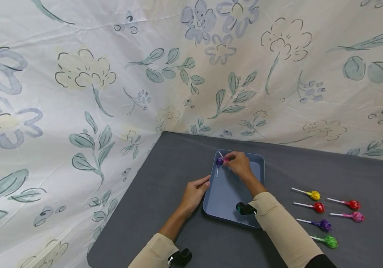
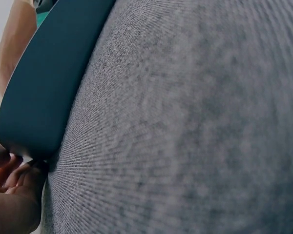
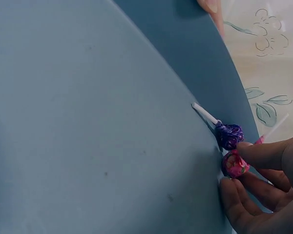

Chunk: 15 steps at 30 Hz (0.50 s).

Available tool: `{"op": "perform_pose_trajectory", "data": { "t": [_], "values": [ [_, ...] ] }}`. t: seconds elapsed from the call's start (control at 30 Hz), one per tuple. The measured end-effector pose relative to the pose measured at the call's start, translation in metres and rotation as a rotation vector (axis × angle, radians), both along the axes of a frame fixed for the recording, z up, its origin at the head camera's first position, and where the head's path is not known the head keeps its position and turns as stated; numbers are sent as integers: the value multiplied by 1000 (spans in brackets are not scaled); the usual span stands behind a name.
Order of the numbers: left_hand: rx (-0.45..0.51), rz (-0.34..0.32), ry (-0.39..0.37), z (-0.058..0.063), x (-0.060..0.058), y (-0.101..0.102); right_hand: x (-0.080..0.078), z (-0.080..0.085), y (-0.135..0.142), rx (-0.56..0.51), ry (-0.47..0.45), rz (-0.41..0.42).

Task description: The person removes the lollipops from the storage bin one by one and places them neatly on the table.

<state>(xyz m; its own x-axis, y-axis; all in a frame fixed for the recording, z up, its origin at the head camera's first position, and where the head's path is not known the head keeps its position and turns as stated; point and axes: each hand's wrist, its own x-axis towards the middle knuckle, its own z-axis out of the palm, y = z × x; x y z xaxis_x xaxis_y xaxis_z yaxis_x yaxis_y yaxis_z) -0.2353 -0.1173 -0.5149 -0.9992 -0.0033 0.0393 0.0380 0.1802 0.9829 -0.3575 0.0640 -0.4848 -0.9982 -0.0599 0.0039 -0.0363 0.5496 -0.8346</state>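
Near the tray's far left corner my right hand (image 1: 239, 163) pinches a pink lollipop (image 3: 235, 164) between thumb and fingers, its white stick pointing up and away. Right beside it, a purple lollipop (image 3: 229, 135) lies in the blue-grey tray (image 1: 231, 195) with its stick toward me. My left hand (image 1: 192, 194) grips the tray's left side, thumb at the rim. In the left wrist view, that hand's fingers (image 2: 19, 180) curl at the end of the tray's wall (image 2: 44, 83), partly hidden under it.
Right of the tray, several wrapped lollipops lie on the dark grey table (image 1: 174, 160): yellow (image 1: 314, 195), two red, among them one red lollipop (image 1: 319, 207), pink (image 1: 357, 217), purple (image 1: 325, 225) and green (image 1: 331, 242). Flower-patterned cloth (image 1: 164, 93) rises behind and left.
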Motion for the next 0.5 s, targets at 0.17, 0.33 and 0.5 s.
{"op": "perform_pose_trajectory", "data": {
  "t": [0.17,0.33,0.5],
  "values": [
    [2,7,-13,-1,-1,1,0,-3,2,21,26,-9],
    [7,10,-23,-1,-1,2,0,-5,3,14,24,-4],
    [-2,8,-18,0,0,2,2,0,6,-10,13,-15]
  ]
}}
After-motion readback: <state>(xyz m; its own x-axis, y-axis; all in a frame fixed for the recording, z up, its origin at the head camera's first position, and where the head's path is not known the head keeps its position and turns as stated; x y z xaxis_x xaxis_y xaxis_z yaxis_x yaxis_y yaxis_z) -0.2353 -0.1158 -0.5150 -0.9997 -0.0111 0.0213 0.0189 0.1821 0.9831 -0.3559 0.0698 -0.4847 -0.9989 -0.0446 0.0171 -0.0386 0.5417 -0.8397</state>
